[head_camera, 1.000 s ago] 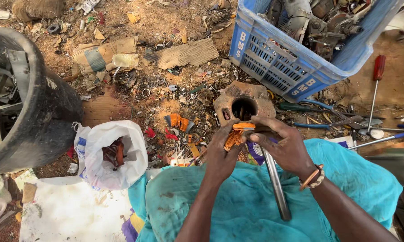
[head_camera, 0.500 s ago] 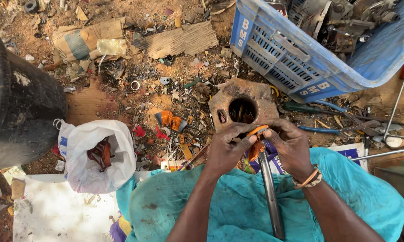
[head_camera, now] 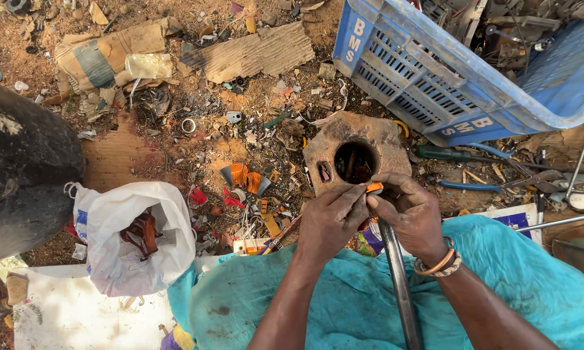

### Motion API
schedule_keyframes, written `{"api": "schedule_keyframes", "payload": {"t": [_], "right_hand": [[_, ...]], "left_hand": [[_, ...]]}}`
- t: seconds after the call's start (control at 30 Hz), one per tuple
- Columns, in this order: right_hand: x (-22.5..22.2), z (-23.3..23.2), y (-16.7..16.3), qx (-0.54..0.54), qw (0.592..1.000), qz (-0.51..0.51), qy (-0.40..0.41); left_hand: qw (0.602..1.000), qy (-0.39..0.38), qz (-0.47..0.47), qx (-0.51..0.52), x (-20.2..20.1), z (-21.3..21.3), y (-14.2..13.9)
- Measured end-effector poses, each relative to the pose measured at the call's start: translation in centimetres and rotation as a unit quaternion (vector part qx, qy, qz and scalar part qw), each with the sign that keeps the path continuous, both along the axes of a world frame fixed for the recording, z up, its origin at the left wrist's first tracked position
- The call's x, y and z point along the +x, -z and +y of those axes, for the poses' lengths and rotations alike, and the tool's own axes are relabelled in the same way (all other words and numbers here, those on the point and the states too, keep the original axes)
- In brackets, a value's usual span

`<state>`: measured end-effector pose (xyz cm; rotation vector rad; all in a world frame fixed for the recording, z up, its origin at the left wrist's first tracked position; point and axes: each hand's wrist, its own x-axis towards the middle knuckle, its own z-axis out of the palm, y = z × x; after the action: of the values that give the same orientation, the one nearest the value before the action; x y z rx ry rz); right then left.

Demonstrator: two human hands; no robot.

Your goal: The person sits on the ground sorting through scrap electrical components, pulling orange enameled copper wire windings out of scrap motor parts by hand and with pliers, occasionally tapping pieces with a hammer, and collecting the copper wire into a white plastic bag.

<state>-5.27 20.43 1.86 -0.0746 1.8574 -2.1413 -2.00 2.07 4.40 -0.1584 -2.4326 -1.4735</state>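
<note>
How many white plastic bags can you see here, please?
1: the white bag lies on the ground left of the hands, beside the black drum. Others may be hidden.

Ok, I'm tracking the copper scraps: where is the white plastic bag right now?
In the head view the white plastic bag sits on the ground to the person's left, beside the big black drum.

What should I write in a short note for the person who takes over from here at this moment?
Left hand and right hand pinch one small orange piece between their fingertips. A dark metal rod lies along the lap on the teal cloth. The rusty block with a round hole sits on the ground just beyond the hands. Done: piece is gripped. Left: it is not yet put down anywhere.
</note>
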Motion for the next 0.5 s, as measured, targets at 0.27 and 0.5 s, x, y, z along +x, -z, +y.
{"api": "schedule_keyframes", "payload": {"t": [0.27,0.5], "right_hand": [[0.1,-0.2,0.2,0.008,0.999,0.047,0.008],[-1.1,0.6,-1.1,-0.016,0.997,0.060,-0.036]], "left_hand": [[0.997,-0.048,-0.047,0.043,0.1,1.1,0.1],[0.981,-0.015,-0.120,0.154,-0.4,0.4,-0.3]]}}
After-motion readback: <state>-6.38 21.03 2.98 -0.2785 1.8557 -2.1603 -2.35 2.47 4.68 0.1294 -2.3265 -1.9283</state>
